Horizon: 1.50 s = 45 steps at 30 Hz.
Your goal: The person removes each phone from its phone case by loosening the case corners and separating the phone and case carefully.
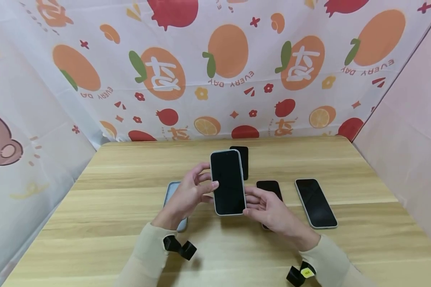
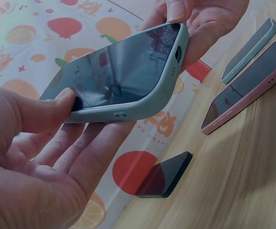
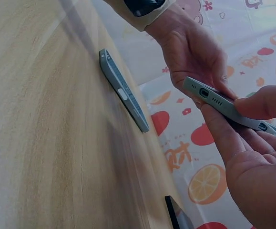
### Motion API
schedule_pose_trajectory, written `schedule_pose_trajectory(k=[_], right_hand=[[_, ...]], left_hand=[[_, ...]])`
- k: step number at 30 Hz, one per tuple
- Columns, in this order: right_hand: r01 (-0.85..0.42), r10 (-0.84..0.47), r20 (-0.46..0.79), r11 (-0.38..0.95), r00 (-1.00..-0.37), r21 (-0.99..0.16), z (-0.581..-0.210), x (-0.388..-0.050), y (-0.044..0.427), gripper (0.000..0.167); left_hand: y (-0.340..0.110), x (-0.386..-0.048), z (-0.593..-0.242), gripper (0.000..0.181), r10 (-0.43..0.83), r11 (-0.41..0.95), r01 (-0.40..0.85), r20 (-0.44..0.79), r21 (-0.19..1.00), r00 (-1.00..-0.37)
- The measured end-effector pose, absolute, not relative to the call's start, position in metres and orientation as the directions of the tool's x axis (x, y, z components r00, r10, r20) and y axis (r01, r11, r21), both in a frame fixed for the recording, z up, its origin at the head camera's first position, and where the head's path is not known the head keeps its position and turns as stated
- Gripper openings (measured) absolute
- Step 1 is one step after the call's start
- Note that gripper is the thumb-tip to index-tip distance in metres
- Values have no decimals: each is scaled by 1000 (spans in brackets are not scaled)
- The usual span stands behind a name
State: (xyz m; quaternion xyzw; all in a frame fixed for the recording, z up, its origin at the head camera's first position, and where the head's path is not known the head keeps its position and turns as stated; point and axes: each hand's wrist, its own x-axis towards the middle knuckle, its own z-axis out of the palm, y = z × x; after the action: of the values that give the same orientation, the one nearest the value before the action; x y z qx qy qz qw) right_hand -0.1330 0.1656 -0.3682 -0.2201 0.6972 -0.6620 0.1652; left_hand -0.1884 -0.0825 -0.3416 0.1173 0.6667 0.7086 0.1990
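Note:
A smartphone in a pale green case [image 1: 228,183] is held above the table with its dark screen facing up. My left hand [image 1: 191,192] grips its left edge, thumb over the screen's rim and fingers underneath, as the left wrist view shows. At the lower right corner my right hand [image 1: 271,209] pinches the cased phone, thumb on the edge and fingers below. The case's charging-port cutout [image 3: 204,93] shows in the right wrist view. Partly hidden below my left hand lies a light blue phone case [image 1: 172,190].
Behind the held phone lies a bare black phone [image 1: 245,163]. A phone in a pink case [image 2: 245,90] is partly under my right hand, and another in a pale green case [image 1: 316,203] lies to its right. A fruit-print cloth [image 1: 201,99] hangs behind the wooden table [image 1: 104,215].

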Motion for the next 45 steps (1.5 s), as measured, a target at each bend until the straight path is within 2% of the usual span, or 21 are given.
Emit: schedule_pose_trajectory(k=[17, 34, 45], right_hand=[[-179, -542, 144, 12, -828, -984, -372, -131, 164, 54], [-238, -545, 210, -20, -812, -971, -368, -130, 162, 51], [-190, -486, 140, 55, -863, -980, -351, -127, 146, 57]], left_hand=[[-84, -188, -344, 52, 441, -71, -173, -124, 982, -889], [-85, -190, -339, 50, 432, -84, -167, -115, 982, -894], [-86, -190, -341, 54, 397, -101, -158, -106, 982, -912]])
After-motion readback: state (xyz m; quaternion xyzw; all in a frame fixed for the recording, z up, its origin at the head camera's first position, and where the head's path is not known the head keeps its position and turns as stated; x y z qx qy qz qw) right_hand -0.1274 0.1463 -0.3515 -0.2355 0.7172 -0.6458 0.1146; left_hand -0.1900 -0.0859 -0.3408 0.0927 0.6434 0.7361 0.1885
